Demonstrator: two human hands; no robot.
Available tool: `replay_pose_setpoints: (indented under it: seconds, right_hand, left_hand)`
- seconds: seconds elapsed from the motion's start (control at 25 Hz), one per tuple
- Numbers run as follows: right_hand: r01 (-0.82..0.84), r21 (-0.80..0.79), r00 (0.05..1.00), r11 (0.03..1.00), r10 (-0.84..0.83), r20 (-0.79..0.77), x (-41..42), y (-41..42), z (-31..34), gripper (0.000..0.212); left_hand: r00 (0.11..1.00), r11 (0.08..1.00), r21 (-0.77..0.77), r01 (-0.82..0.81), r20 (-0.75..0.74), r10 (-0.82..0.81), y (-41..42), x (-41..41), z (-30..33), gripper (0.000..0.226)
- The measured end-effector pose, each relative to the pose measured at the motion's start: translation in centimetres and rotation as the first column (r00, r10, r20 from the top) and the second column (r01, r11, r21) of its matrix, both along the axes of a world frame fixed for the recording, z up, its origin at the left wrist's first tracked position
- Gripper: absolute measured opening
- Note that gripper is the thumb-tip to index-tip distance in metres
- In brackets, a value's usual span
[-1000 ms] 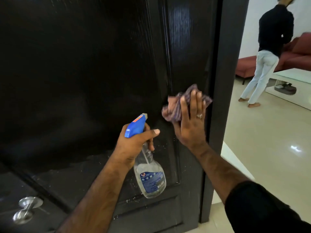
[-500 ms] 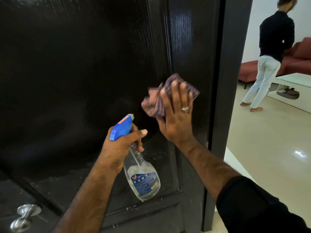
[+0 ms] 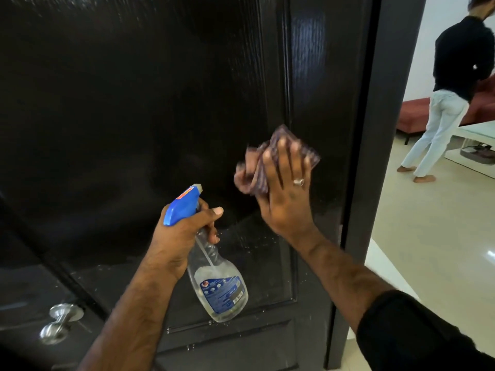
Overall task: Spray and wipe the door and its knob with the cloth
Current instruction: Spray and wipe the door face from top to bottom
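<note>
A: Where does the job stand?

B: The wiping step, I'd judge. The dark door [image 3: 134, 116] fills the view, with droplets visible on its lower panel. The right hand [image 3: 288, 199] presses the crumpled cloth [image 3: 257, 170] flat against the door near its right edge, fingers spread straight over it.

A: And the other hand?

B: The left hand [image 3: 184, 231] is wrapped round the neck of the spray bottle [image 3: 217, 287], holding it just off the door, below and left of the cloth. The two hands are near each other but apart.

A: What comes next?

B: Probably carrying the cloth down over the wet lower panel. The metal knob [image 3: 57, 324], bottom left, looks not yet reached.
</note>
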State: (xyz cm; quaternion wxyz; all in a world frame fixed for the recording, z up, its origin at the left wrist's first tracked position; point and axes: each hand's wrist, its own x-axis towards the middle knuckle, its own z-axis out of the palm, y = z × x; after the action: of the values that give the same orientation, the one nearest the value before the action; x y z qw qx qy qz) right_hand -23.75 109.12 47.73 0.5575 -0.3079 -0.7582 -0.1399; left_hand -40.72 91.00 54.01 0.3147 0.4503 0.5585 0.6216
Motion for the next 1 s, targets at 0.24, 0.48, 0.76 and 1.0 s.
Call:
replay_pose_setpoints:
  seconds: [0.24, 0.48, 0.76, 1.0]
  right_hand:
    - [-0.056, 0.082, 0.951, 0.995, 0.028, 0.307, 1.6, -1.1, -8.2, 0.1]
    - [-0.069, -0.075, 0.979, 0.995, 0.053, -0.198, -7.4, -3.4, -0.1, 0.075]
    - [-0.078, 0.029, 0.997, 0.997, 0.078, 0.019, -3.1, -1.7, -2.6, 0.084]
    - [-0.034, -0.198, 0.952, 0.98, -0.028, -0.304, -7.2, -4.9, -6.1, 0.072]
  left_hand:
    - [0.998, 0.998, 0.006, -0.068, 0.013, 0.068, -3.9, -3.1, 0.4, 0.031]
    - [0.991, 0.991, 0.004, -0.135, 0.021, 0.135, -6.7, -5.8, 0.0, 0.027]
    - [0.991, 0.992, -0.004, -0.13, 0.039, 0.13, -8.5, -9.0, -0.4, 0.032]
    - [0.996, 0.996, 0.025, -0.087, 0.024, 0.087, -9.1, -10.8, -0.5, 0.028]
